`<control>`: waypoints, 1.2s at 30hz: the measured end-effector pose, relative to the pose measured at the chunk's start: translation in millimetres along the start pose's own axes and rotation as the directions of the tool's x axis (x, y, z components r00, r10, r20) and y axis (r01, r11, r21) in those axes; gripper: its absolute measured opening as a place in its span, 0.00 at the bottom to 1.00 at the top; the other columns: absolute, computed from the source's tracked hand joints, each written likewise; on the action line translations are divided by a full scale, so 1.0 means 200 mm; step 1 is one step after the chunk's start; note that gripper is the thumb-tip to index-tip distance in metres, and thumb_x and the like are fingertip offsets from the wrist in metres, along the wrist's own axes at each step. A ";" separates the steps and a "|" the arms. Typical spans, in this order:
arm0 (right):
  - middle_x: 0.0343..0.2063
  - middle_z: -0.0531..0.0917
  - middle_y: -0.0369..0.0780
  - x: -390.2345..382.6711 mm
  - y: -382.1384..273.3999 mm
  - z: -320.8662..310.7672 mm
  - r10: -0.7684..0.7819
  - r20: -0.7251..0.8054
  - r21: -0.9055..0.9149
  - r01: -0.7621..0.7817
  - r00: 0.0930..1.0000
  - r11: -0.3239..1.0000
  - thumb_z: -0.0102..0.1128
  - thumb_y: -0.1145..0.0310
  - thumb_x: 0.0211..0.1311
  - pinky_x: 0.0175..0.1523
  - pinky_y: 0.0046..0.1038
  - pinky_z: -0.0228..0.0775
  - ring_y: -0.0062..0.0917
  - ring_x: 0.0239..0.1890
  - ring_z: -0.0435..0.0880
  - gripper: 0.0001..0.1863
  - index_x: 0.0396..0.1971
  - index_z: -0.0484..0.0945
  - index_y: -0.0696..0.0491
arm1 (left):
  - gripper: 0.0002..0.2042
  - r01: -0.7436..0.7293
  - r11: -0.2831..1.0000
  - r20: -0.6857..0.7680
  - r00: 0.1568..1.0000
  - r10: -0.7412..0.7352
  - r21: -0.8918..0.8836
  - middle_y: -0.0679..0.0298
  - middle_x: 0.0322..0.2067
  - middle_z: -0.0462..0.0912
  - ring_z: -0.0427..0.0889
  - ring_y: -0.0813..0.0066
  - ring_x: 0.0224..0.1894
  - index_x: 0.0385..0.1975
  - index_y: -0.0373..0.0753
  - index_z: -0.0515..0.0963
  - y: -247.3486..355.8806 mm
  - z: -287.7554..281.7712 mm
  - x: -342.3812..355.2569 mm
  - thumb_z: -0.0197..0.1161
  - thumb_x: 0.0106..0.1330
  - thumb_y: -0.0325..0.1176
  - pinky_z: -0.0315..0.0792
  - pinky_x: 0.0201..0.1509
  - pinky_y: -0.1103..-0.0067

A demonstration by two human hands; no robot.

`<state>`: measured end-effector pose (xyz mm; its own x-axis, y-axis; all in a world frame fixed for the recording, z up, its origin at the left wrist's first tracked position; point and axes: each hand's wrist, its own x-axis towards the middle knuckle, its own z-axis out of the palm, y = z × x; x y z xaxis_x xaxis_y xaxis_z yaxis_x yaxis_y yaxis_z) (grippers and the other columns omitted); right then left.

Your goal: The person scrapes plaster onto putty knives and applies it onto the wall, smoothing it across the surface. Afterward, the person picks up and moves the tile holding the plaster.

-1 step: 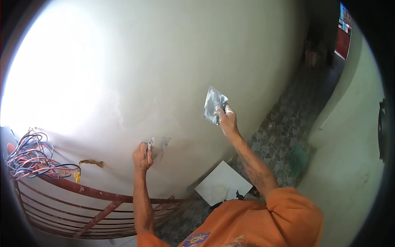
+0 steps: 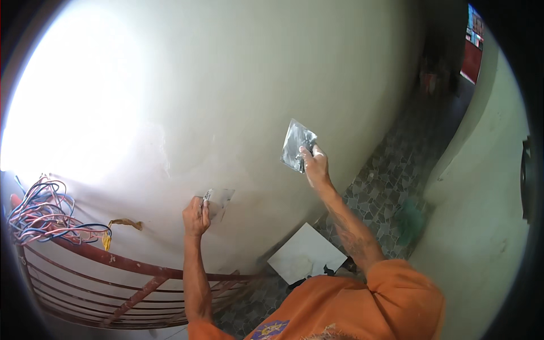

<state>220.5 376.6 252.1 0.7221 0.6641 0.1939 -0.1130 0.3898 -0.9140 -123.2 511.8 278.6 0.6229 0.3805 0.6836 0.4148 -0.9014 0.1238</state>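
My left hand [image 2: 196, 217] is closed around a putty knife [image 2: 222, 196], whose thin blade lies against or very close to the pale wall [image 2: 243, 113]. Higher and to the right, my right hand [image 2: 316, 164] grips a wider putty knife [image 2: 298, 141] with its thumb on the blade side. White paste is smeared over that blade and on the fingers of this hand. The wide blade is held up, tilted, in front of the wall; I cannot tell whether it touches. Faint rough patches show on the wall left of the blades.
A red metal railing [image 2: 141, 263] curves along the lower left, with tangled pink and blue wires [image 2: 42, 212] over its end. Below my right arm lies a white square board [image 2: 303, 241] with a pale lump on it. Mosaic-like floor [image 2: 385, 187] runs to a doorway at far right.
My right hand and the wide putty knife have shifted very slightly to the right. The left hand and its putty knife stay in place.
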 end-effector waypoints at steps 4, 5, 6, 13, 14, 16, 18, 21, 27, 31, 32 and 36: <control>0.33 0.80 0.41 -0.06 0.02 -0.12 -0.050 -0.047 0.132 0.056 0.998 0.990 0.54 0.63 0.64 0.41 0.24 0.70 0.18 0.35 0.75 0.22 0.48 0.70 0.69 | 0.09 0.128 0.992 -0.097 0.987 -0.127 0.003 0.48 0.22 0.70 0.71 0.47 0.23 0.24 0.32 0.68 -0.02 0.09 -0.14 0.52 0.65 0.29 0.63 0.25 0.64; 0.35 0.80 0.44 -0.14 -0.06 -0.11 -0.007 -0.023 -0.038 0.006 1.000 0.999 0.54 0.62 0.64 0.44 0.24 0.70 0.21 0.37 0.76 0.23 0.46 0.71 0.69 | 0.11 0.253 0.965 -0.123 0.958 -0.260 -0.070 0.48 0.21 0.70 0.70 0.47 0.23 0.24 0.31 0.68 -0.02 0.14 -0.23 0.50 0.66 0.31 0.63 0.26 0.63; 0.36 0.80 0.47 -0.25 -0.15 -0.09 0.039 -0.016 -0.208 -0.041 0.999 0.977 0.54 0.61 0.64 0.47 0.24 0.69 0.23 0.38 0.77 0.23 0.44 0.71 0.70 | 0.13 0.364 0.919 -0.133 0.914 -0.384 -0.150 0.48 0.21 0.70 0.70 0.48 0.23 0.24 0.30 0.69 0.00 0.18 -0.32 0.49 0.68 0.33 0.63 0.27 0.63; 0.53 0.74 0.48 -0.74 0.09 -0.09 -0.272 0.651 -0.284 0.560 0.708 0.778 0.48 0.79 0.55 0.57 0.38 0.66 0.40 0.54 0.75 0.24 0.55 0.69 0.58 | 0.12 0.511 0.036 0.207 0.410 -0.888 -0.859 0.63 0.30 0.78 0.72 0.79 0.27 0.36 0.34 0.73 0.23 0.73 -0.93 0.46 0.71 0.35 0.66 0.29 0.82; 0.58 0.71 0.47 -0.78 0.11 -0.11 -0.446 0.765 -0.171 0.815 0.464 0.554 0.49 0.84 0.49 0.63 0.41 0.62 0.38 0.58 0.72 0.29 0.56 0.69 0.56 | 0.12 0.513 0.023 0.233 0.429 -0.872 -0.858 0.63 0.30 0.78 0.72 0.79 0.27 0.36 0.34 0.73 0.35 0.76 -0.84 0.46 0.71 0.35 0.66 0.29 0.82; 0.61 0.67 0.47 -0.87 0.10 -0.09 -0.432 0.841 -0.035 0.828 0.327 0.560 0.50 0.86 0.40 0.68 0.46 0.53 0.39 0.62 0.67 0.36 0.57 0.68 0.55 | 0.12 0.419 -0.549 0.685 0.329 -0.650 -0.723 0.64 0.32 0.77 0.73 0.78 0.28 0.37 0.34 0.73 0.67 0.56 -0.59 0.47 0.71 0.37 0.67 0.30 0.85; 0.62 0.66 0.47 -0.90 0.04 -0.05 -0.422 0.874 0.017 0.852 0.241 0.523 0.49 0.87 0.40 0.68 0.47 0.53 0.40 0.63 0.66 0.36 0.58 0.67 0.55 | 0.12 0.451 -0.565 0.720 0.360 -0.594 -0.691 0.64 0.32 0.77 0.73 0.78 0.28 0.37 0.34 0.73 0.70 0.49 -0.54 0.48 0.71 0.37 0.67 0.31 0.85; 0.63 0.63 0.49 -0.91 0.04 -0.07 -0.348 0.929 0.068 0.865 0.127 0.497 0.47 0.87 0.44 0.69 0.47 0.51 0.42 0.65 0.62 0.35 0.59 0.65 0.56 | 0.12 0.541 -0.587 0.798 0.408 -0.443 -0.603 0.64 0.32 0.77 0.74 0.78 0.29 0.37 0.34 0.73 0.70 0.41 -0.51 0.48 0.71 0.38 0.68 0.33 0.85; 0.63 0.63 0.50 -0.94 -0.02 -0.13 -0.263 0.965 0.110 0.892 0.010 0.439 0.45 0.81 0.57 0.70 0.48 0.48 0.40 0.67 0.60 0.26 0.59 0.65 0.57 | 0.11 0.628 -0.269 0.657 0.540 -0.525 -0.731 0.61 0.33 0.78 0.78 0.73 0.35 0.39 0.33 0.73 0.49 0.45 -0.70 0.48 0.71 0.34 0.74 0.39 0.77; 0.62 0.65 0.48 -0.86 0.06 -0.31 -0.198 0.974 -0.004 0.890 0.106 0.455 0.45 0.75 0.62 0.69 0.47 0.49 0.39 0.65 0.62 0.24 0.60 0.64 0.55 | 0.13 0.651 -0.235 0.630 0.478 -0.613 -0.722 0.59 0.39 0.78 0.78 0.72 0.41 0.44 0.32 0.72 0.51 0.33 -0.69 0.47 0.72 0.36 0.73 0.46 0.74; 0.61 0.66 0.48 -0.84 0.15 -0.38 -0.187 0.976 -0.008 0.877 0.111 0.481 0.47 0.74 0.62 0.69 0.47 0.49 0.40 0.65 0.63 0.24 0.60 0.65 0.55 | 0.15 0.590 -0.336 0.627 0.400 -0.668 -0.734 0.58 0.42 0.77 0.79 0.71 0.44 0.47 0.32 0.71 0.61 0.23 -0.57 0.46 0.72 0.37 0.74 0.48 0.73; 0.57 0.71 0.47 -0.89 0.31 -0.64 0.092 0.743 -0.584 0.573 0.663 0.575 0.49 0.67 0.65 0.66 0.34 0.58 0.39 0.61 0.68 0.21 0.56 0.69 0.58 | 0.16 0.552 -0.272 0.547 0.427 -0.720 -0.788 0.57 0.45 0.77 0.79 0.69 0.46 0.50 0.32 0.69 0.51 0.16 -0.56 0.42 0.73 0.37 0.74 0.51 0.72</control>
<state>171.9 202.0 115.1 -0.0382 0.9503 0.3090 0.7476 0.2323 -0.6222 -130.1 383.2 192.0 0.3299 0.9245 -0.1908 -0.2918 0.2921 0.9108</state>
